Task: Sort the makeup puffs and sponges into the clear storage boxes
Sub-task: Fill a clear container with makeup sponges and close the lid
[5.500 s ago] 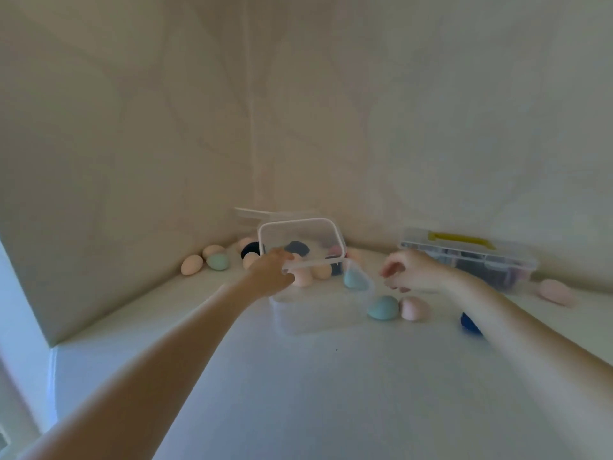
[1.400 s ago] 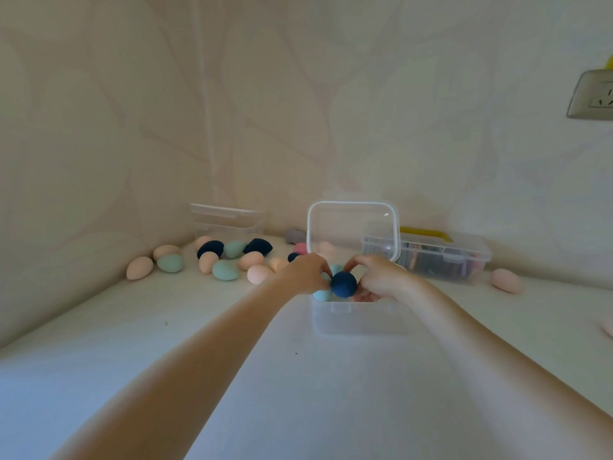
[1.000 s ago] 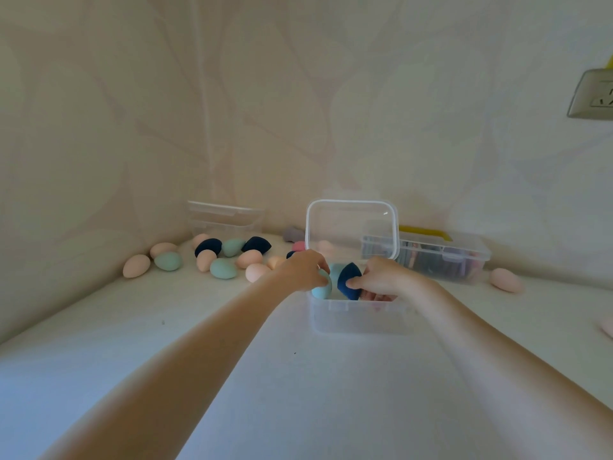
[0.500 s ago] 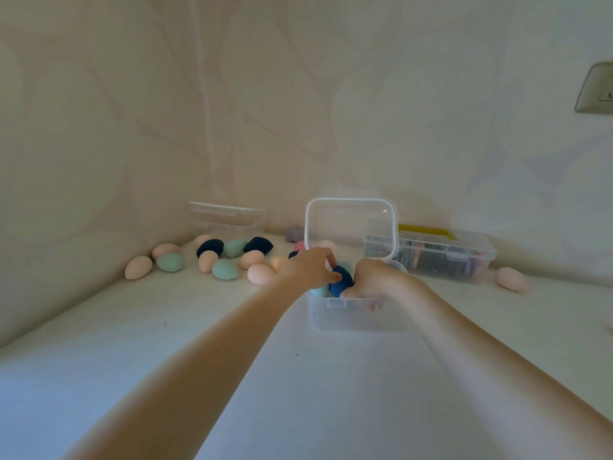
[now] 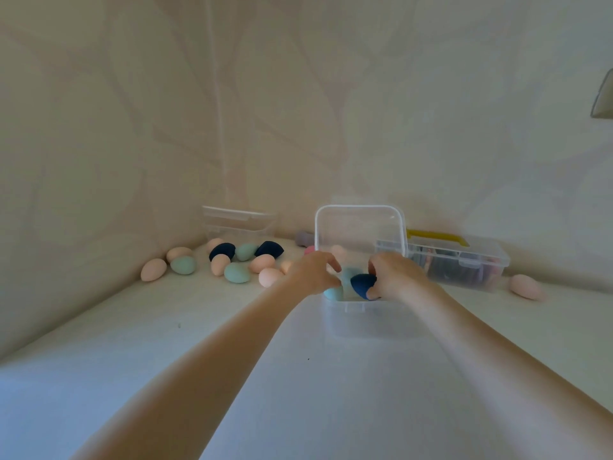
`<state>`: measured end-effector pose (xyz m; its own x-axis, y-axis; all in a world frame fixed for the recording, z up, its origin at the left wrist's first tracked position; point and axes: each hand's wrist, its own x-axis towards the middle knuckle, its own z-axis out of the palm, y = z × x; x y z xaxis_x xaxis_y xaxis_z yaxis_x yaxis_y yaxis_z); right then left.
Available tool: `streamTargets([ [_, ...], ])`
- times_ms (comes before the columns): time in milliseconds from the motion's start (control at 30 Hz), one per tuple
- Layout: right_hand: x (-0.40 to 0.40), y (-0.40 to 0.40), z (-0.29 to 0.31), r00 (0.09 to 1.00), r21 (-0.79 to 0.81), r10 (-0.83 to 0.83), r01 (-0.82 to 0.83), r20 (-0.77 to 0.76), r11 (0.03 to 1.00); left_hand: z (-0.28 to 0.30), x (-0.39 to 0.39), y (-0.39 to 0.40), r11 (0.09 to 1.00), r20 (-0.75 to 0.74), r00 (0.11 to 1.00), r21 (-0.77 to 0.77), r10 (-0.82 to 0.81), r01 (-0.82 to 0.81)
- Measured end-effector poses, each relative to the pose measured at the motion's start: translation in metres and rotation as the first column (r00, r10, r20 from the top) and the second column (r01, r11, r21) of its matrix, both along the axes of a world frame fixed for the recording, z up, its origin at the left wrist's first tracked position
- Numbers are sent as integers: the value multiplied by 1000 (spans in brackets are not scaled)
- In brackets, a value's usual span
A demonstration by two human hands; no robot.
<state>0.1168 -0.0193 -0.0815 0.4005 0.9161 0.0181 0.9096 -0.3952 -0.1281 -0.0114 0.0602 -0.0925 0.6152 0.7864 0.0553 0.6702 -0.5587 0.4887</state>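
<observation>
A small clear box stands in the middle of the white surface with its hinged lid raised upright. My right hand grips a dark blue sponge over the box's opening. My left hand is curled at the box's left rim, and a teal sponge shows just under its fingers; whether it grips that sponge I cannot tell. Another teal sponge sits between the hands.
Several peach, teal and dark blue sponges lie loose at the back left. A second clear box stands in the corner, and a filled clear case with a yellow handle at the right. One peach sponge lies far right.
Both hands stay over the open box. My right hand has turned the dark blue sponge and shifted it slightly right, at the box's rim. The view has barely moved.
</observation>
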Motion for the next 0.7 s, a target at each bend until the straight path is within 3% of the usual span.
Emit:
streamTargets([
  [100,-6,-1,-3,1000,-83,-27,28,5,996,4,-10,4,1000,89,996,-1,12,-12],
  [233,-16,-6,10,1000,-101,1,0,6,995,3,-33,23,962,278,926,15,257,-272],
  [300,-21,-8,17,998,-63,67,-66,11,996,-7,-46,30,946,141,951,136,277,-295],
  [367,-25,-5,18,989,12,147,-147,-29,989,-19,-55,40,954,-20,978,226,207,-198],
  [467,-25,5,14,964,77,248,-242,-99,967,-28,-58,43,937,-210,955,322,210,-135],
  [533,-23,9,9,953,49,259,-255,-159,966,-26,-58,45,911,-259,934,390,246,-132],
  [600,-19,11,4,940,11,236,-241,-245,970,-21,-59,45,916,-207,937,350,280,-196],
  [700,-18,9,3,886,-70,217,-268,-411,961,-8,-58,38,930,65,960,239,271,-279],
])
